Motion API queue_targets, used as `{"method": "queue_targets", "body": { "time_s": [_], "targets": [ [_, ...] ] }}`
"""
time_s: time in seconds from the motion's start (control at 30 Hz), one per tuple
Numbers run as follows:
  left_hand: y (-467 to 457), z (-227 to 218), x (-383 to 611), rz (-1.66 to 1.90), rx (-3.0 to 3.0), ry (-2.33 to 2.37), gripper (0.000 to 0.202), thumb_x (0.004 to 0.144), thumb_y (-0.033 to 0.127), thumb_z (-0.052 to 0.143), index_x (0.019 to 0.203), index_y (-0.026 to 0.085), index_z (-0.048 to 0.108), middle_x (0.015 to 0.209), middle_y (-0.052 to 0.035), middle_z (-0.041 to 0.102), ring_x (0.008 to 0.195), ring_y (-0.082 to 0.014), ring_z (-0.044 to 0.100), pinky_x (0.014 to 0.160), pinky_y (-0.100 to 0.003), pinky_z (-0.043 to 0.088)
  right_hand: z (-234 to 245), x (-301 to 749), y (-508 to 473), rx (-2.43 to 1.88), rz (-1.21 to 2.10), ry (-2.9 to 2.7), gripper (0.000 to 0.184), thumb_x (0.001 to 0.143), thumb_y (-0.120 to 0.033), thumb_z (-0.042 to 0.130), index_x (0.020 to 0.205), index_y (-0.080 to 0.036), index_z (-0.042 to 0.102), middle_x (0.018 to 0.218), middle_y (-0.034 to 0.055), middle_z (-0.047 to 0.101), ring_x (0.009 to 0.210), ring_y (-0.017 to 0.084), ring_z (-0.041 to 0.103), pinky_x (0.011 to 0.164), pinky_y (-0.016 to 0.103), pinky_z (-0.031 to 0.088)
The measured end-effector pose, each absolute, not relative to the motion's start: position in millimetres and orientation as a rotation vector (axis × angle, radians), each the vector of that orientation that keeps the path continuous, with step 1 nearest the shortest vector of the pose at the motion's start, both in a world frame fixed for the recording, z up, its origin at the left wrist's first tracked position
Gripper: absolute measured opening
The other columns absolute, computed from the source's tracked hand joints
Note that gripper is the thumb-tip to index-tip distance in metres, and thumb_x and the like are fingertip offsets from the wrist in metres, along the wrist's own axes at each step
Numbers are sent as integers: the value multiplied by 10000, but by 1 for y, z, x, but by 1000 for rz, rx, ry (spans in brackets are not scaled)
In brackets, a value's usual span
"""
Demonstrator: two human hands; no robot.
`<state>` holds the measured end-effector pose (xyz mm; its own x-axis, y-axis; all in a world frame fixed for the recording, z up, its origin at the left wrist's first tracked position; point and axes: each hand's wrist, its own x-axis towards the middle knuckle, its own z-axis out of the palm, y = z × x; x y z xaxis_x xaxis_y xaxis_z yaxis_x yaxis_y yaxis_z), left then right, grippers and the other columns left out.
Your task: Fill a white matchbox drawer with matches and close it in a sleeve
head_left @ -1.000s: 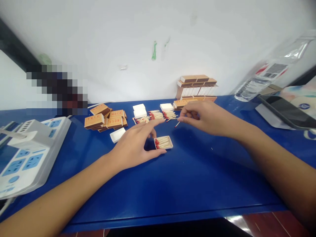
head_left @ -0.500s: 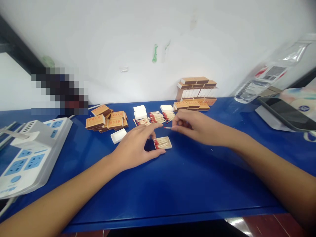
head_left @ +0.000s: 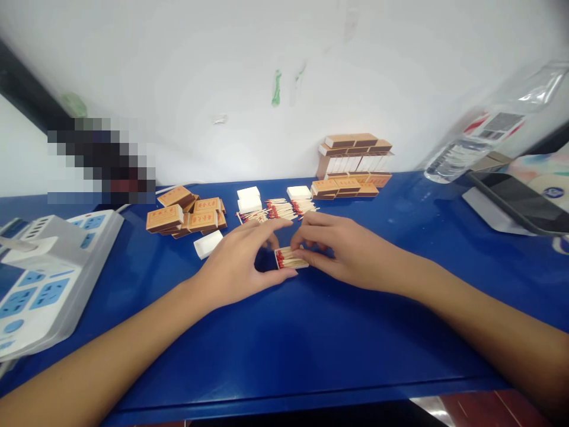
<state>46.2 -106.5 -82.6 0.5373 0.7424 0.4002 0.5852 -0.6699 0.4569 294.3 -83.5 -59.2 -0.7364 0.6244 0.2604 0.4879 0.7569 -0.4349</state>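
Note:
A small white matchbox tray [head_left: 304,267] with red-headed matches [head_left: 284,259] in it lies on the blue table. My left hand [head_left: 242,255] steadies it, thumb along the near side and curled fingers at the far left, with the index finger stretched out above. Over the tray's right part, my right hand [head_left: 342,243] is closed in a pinch, fingertips down at the matches; the match between them is mostly hidden. Beyond both hands, loose matches [head_left: 279,209] lie in small heaps. White empty trays [head_left: 249,200] stand behind them, and another white tray [head_left: 208,244] lies left of my left hand.
Closed matchboxes [head_left: 202,219] are piled at the left. More matchboxes [head_left: 349,188] are stacked against the wall, some on a clear raised shelf. A power strip [head_left: 84,279] occupies the left side. At the right are a plastic bottle [head_left: 462,155] and a phone [head_left: 511,198].
My right hand has moved down and left with a match, from beside the loose heaps to the tray. My left hand stays around the tray. The view has shifted slightly.

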Motion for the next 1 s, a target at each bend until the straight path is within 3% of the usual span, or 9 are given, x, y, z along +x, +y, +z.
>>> {"method": "queue_targets", "body": {
  "time_s": [0.2, 0.57, 0.8, 1.0],
  "targets": [
    [-108, -80, 47, 812, 2544, 1109, 709, 870, 386, 851, 1476, 259, 506, 985, 8, 726, 988, -226, 688, 973, -420, 542, -60, 296, -75, -905, 224, -2357, 64, 994, -192, 616, 974, -196, 676, 879, 26, 606, 778, 164, 576, 688, 300, 435],
    [-111, -77, 48, 817, 2589, 1095, 691, 881, 405, 837, 1471, 271, 502, 1015, 8, 740, 1037, -241, 691, 1036, -442, 518, -66, 304, -59, -1067, 231, -2358, 106, 995, -280, 598, 951, -217, 672, 854, 41, 630, 733, 180, 543, 686, 328, 402],
    [-112, -79, 50, 800, 2591, 1084, 682, 871, 419, 849, 1434, 235, 511, 968, 7, 730, 1009, -248, 695, 979, -432, 532, -57, 294, -75, -871, 629, -2460, 103, 947, -312, 693, 896, -224, 710, 756, -14, 583, 677, 142, 508, 648, 293, 408],
    [-111, -82, 50, 777, 2614, 1052, 705, 882, 444, 836, 1462, 248, 486, 1005, -17, 743, 1025, -263, 694, 966, -436, 538, -60, 286, -84, -860, 855, -2526, 90, 953, -277, 703, 905, -204, 724, 938, 28, 676, 749, 140, 591, 680, 289, 459]
  ]
}}
